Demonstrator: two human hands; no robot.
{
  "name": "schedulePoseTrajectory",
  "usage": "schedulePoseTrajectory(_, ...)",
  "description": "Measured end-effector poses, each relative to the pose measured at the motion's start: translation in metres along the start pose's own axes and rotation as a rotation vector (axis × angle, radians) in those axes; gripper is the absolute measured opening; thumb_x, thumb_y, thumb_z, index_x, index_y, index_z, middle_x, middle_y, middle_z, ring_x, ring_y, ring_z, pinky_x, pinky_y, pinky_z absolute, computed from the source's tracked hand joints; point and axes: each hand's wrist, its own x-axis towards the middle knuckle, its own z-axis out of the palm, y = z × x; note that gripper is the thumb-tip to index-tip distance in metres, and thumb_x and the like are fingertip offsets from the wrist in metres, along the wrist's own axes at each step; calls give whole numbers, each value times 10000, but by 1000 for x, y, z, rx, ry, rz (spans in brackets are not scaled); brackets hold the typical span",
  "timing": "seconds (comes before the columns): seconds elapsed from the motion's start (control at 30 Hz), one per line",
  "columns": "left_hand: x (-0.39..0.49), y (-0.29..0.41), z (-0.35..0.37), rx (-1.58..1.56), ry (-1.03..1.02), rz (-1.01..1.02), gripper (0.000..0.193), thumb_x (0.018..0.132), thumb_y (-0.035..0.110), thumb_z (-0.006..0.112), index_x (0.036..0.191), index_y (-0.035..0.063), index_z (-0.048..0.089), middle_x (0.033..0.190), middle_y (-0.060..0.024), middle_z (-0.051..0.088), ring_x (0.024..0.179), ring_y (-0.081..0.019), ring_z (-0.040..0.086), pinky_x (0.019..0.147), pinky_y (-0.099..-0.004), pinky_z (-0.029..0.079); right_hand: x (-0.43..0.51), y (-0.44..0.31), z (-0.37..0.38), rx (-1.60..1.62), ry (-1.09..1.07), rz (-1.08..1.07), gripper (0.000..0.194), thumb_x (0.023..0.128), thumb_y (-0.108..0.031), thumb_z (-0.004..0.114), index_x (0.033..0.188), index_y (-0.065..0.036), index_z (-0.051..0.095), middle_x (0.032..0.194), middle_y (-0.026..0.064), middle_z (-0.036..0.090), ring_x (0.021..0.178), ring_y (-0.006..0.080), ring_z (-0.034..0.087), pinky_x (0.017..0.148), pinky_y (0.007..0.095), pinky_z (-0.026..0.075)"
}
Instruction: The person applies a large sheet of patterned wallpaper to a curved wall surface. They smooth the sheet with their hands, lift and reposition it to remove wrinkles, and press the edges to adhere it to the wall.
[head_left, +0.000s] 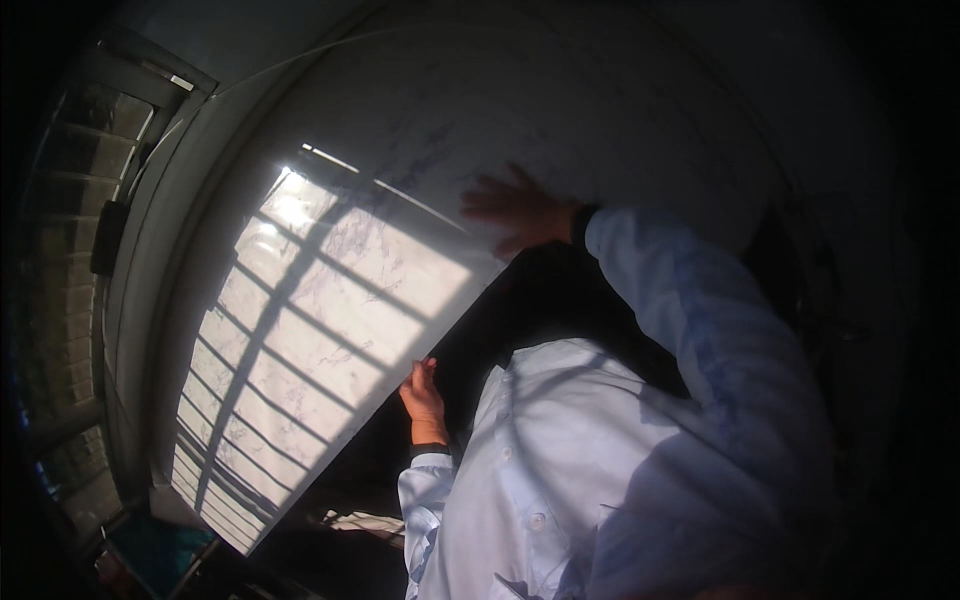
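Note:
A large table surface (367, 277) with a white, grey-veined marble pattern spreads before me, partly sunlit and partly in deep shade. My right hand (521, 210) is over its shaded part near the front edge, palm down, fingers spread and slightly blurred; nothing shows in it. Lower and to the left, my left hand (424, 394) is at the table's front edge with its fingers curled. Whether it pinches the edge or only rests against it cannot be told. Both wrists have dark cuffs below light blue sleeves.
A window (82, 247) with a dark frame stands at the left, and barred shadows fall across the table. A thin pale cord or line (289, 58) curves over the upper left. Something teal (157, 551) lies beyond the table's lower left corner. The right side is very dark.

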Motion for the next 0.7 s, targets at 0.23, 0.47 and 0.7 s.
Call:
schedulePoseTrajectory(0.23, 13, -6, -6, 330, 34, 144, 376, 944, 277, 543, 915, -76, 670, 892, -130, 687, 858, -207, 628, 847, -317, 474, 9, -9, -1, -119, -85, -38, 899, 703, -544, 726, 1435, -175, 357, 1535, 56, 261, 1450, 310, 103, 1105, 647, 88)
schedulePoseTrajectory(0.47, 6, 0, 4, 374, 38, 139, 384, 945, 279, 534, 913, -76, 679, 881, -123, 693, 814, -182, 618, 762, -308, 472, 3, 6, 15, -168, 61, -130, 900, 679, -535, 752, 1417, -175, 383, 1522, 60, 285, 1440, 304, 157, 1116, 624, 128)
schedulePoseTrajectory(0.7, 4, 6, -26, 446, -105, -291, 262, 916, 193, 593, 1116, 31, 646, 887, -71, 695, 754, -119, 595, 649, -248, 431, -36, 39, -18, -149, -92, 169, 969, 662, -438, 802, 1434, -86, 334, 1523, 146, 253, 1431, 321, 176, 1146, 546, 109)
